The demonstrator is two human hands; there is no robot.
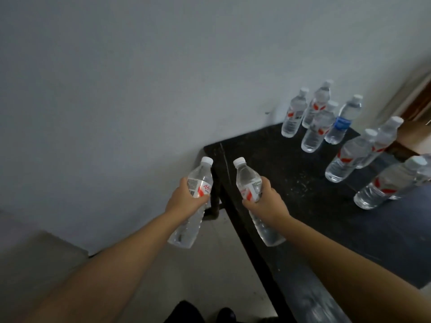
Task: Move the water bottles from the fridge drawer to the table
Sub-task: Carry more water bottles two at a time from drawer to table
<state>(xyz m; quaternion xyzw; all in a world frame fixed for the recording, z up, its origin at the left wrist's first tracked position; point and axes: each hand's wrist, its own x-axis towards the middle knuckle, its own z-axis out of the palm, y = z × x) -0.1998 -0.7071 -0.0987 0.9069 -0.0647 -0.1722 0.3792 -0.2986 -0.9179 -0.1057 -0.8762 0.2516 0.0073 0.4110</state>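
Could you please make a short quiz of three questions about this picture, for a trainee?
1. True or false: each hand grips one bottle.
2. Which colour is the odd label among the bottles on the table? A red, B blue, C green.
3. Fill in: the bottle in the left hand is over the ____, beside the table's edge.

Key
1. True: the left hand grips the left bottle, the right hand grips the right bottle.
2. B: the blue-label bottle stands on the table.
3. Floor.
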